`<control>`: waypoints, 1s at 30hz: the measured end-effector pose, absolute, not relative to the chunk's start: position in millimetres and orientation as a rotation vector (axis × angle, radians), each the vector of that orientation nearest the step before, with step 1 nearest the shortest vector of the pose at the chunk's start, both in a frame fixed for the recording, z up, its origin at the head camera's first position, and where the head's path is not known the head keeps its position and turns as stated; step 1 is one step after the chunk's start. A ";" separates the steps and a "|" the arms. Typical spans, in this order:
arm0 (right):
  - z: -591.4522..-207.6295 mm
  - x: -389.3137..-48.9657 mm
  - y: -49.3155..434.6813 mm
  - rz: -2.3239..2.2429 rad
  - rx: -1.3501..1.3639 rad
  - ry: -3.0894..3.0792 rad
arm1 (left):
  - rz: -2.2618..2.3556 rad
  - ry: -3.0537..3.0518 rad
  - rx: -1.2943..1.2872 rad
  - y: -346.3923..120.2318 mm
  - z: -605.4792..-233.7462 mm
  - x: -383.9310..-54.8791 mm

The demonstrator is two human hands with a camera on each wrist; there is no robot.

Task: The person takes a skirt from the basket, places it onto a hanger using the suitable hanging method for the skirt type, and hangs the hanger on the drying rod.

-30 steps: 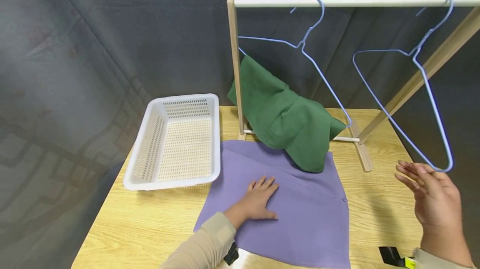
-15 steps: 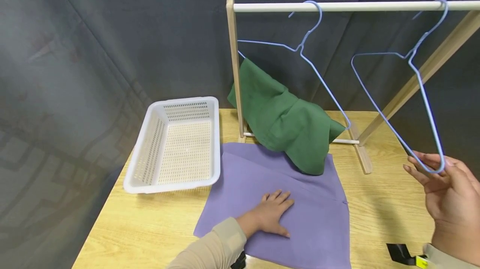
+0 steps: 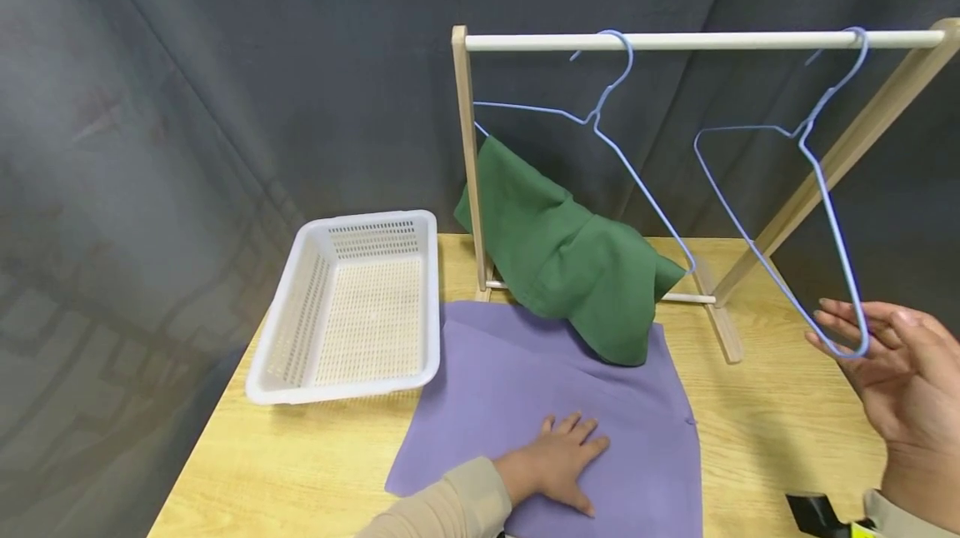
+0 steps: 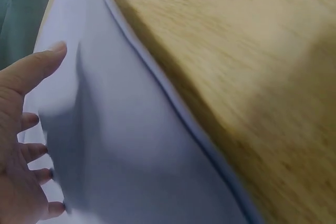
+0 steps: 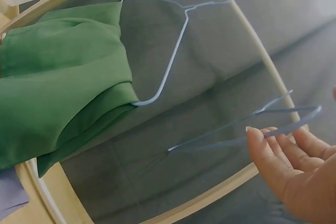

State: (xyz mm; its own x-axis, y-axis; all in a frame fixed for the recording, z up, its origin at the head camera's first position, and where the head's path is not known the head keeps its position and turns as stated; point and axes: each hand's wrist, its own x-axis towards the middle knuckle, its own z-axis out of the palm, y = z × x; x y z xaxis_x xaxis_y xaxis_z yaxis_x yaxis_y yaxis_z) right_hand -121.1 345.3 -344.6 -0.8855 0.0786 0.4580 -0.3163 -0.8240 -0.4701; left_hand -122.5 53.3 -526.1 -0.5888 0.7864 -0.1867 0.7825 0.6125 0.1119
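My left hand (image 3: 558, 459) lies flat with spread fingers on a purple cloth (image 3: 637, 446) spread over the table. In the left wrist view, that hand (image 4: 21, 145) is beside the cloth's folded edge. At the right, my right hand (image 3: 900, 371) reaches to the lower corner of a bare blue wire hanger (image 3: 831, 221). Its fingers extend behind the wire, and the thumb stands apart from them. In the right wrist view, the hanger's wire (image 5: 215, 144) crosses in front of the fingers. A green cloth (image 3: 577, 255) drapes over a second blue hanger (image 3: 645, 188) on the left.
Both hangers hook over the white bar (image 3: 735, 41) of a wooden rack (image 3: 471, 163) at the back of the table. A white perforated basket (image 3: 435, 305) stands on the left. A grey curtain (image 3: 225, 88) hangs behind everything.
My right hand has moved rightward, bringing its fingers behind the hanger's corner. The left hand has slid right and nearer over the purple cloth. The head view has tilted up slightly.
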 end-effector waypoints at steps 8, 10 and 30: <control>-339.3 -120.8 339.3 2.644 0.546 -0.971 | -0.063 2.619 1.299 56.4 -526.5 -118.3; -339.6 -121.5 340.4 2.665 0.539 -0.954 | -0.066 2.618 1.292 57.0 -527.1 -118.7; -342.7 -116.5 336.0 2.656 0.439 -0.968 | -0.212 2.665 1.314 68.7 -525.3 -116.2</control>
State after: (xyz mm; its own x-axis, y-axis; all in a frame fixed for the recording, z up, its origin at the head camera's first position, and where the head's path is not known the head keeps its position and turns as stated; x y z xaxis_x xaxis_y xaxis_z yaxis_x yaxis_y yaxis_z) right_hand -116.5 336.0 -342.7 -0.9147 0.1557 0.3730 -0.3592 -0.7364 -0.5733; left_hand -116.2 68.7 -525.3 -0.6002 0.7725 -0.2073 0.7956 0.6033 -0.0553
